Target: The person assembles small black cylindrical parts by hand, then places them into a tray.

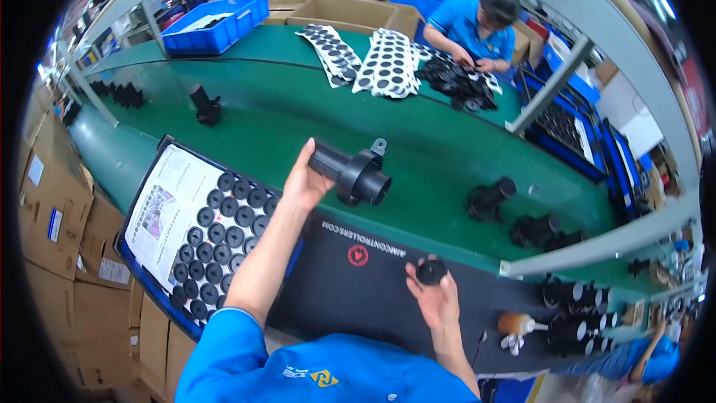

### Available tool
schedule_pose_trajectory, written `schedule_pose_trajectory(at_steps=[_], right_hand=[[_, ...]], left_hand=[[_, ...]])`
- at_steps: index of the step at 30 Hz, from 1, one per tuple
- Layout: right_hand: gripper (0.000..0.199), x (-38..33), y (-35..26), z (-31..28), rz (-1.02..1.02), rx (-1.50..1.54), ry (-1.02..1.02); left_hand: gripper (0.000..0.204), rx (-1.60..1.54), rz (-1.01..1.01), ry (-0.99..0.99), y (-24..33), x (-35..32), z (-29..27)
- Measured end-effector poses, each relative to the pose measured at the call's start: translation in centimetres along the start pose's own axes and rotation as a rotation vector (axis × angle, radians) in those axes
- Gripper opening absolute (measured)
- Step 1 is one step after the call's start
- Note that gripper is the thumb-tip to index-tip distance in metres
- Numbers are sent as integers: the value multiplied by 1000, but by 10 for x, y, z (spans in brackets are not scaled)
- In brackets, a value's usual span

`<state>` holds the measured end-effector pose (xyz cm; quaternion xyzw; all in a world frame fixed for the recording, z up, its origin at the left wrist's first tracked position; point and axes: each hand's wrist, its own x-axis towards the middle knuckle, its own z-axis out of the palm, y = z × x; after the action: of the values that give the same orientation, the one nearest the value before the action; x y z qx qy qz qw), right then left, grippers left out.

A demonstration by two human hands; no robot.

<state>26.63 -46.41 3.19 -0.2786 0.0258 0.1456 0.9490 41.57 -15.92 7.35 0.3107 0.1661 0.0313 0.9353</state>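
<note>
The left hand gripped, above the green bench, a black tubular housing by its narrow end, the long axis slanting from ten o'clock to four, open mouth at four (a lug stood at one), while the right hand, toward five, held a round black cap.

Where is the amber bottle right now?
In the head view, the amber bottle is on the right part of the dark mat, between the right hand and a cluster of black parts, with a crumpled white piece just below it.
</note>
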Motion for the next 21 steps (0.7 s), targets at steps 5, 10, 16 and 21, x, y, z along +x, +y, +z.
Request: schedule_pose_trajectory(at_steps=[5,10,16,21], right_hand=[[55,-10,-12,24,-83,7,-70],[54,-38,-16,14,-127,57,-79],[54,-55,-18,7,-214,-72,-43],[53,-67,-15,7,-242,-203,-11]], left_hand=[[41,-120,-206,-97,-63,-70,4],[42,-179,-240,-116,-91,-117,29],[41,-312,-256,-39,-112,-121,14],[40,-203,-94,154,-129,-118,8]])
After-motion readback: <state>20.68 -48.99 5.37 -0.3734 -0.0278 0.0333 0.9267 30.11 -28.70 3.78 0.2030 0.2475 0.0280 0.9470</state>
